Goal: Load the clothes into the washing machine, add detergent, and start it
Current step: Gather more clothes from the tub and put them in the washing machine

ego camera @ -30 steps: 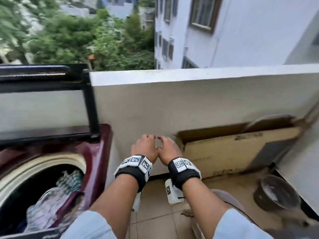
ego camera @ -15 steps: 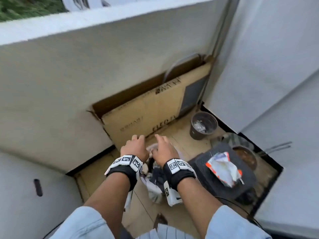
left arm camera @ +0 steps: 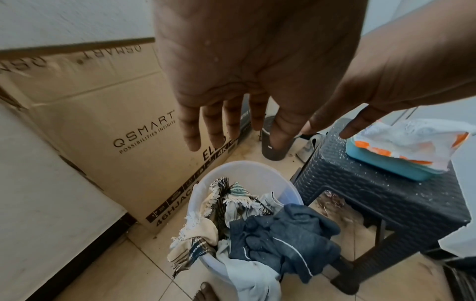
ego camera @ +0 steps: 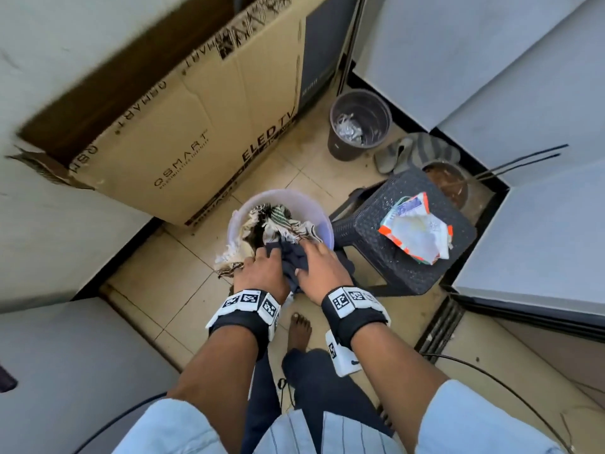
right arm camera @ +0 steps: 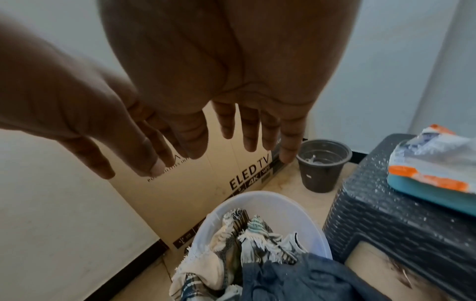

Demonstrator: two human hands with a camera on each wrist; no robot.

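Note:
A pale translucent bucket (ego camera: pixel 281 193) (left arm camera: pixel 247 165) (right arm camera: pixel 270 196) stands on the tiled floor, holding a dark blue garment (ego camera: pixel 291 262) (left arm camera: pixel 283 234) (right arm camera: pixel 309 281) and a fringed cream and plaid cloth (ego camera: pixel 262 224) (left arm camera: pixel 201 230). My left hand (ego camera: pixel 262 268) (left arm camera: pixel 257 61) and right hand (ego camera: pixel 319 267) (right arm camera: pixel 231 61) hover side by side just above the blue garment. The fingers of both are straight and spread and hold nothing. An opened orange and white detergent packet (ego camera: pixel 415 231) (left arm camera: pixel 412 138) (right arm camera: pixel 438 163) lies on a dark plastic stool (ego camera: pixel 393 267) to the right. The washing machine is out of view.
A large cardboard TV box (ego camera: pixel 183 142) leans on the wall behind the bucket. A dark bin (ego camera: pixel 358 126) and grey slippers (ego camera: pixel 412 152) sit in the far corner. My bare foot (ego camera: pixel 299 329) is just below the hands. A black cable (ego camera: pixel 491 381) crosses the floor at right.
The head view swung from the washing machine down and right to the floor corner. Both hands came down together from chest height to just over the bucket of clothes.

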